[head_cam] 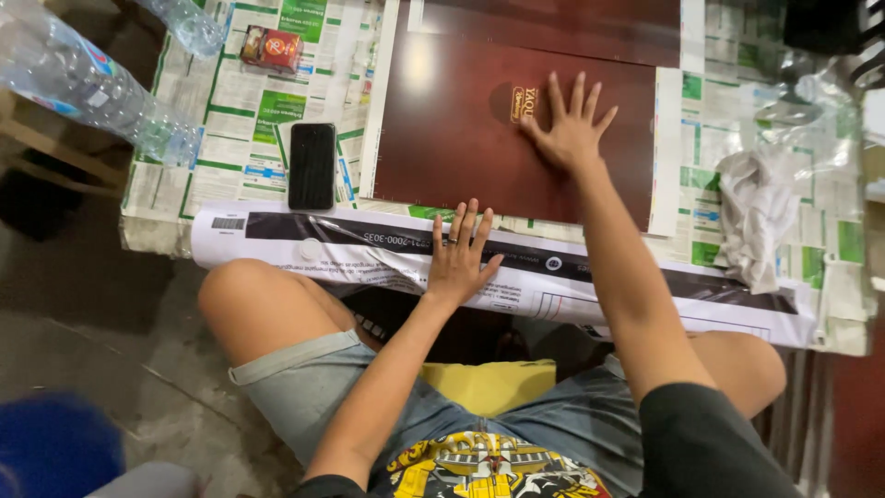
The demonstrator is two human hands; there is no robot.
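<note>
Both grips lie released: right hand point(564, 129) flat on the maroon sheet point(461, 138), left hand point(458, 263) pressing the plastic-wrapped roll point(304, 242); smoothing works best with even palm pressure.

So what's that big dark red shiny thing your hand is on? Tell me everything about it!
The dark red glossy rectangular sheet lies flat on the newspaper-covered table, with a white border showing along its left, right and lower edges. Light glares off it near the upper left. A small gold emblem sits near the top middle. The right hand presses on it with fingers spread, partly covering that emblem. Another dark red panel lies just beyond it. The left hand rests off it, on a long white printed roll.
</note>
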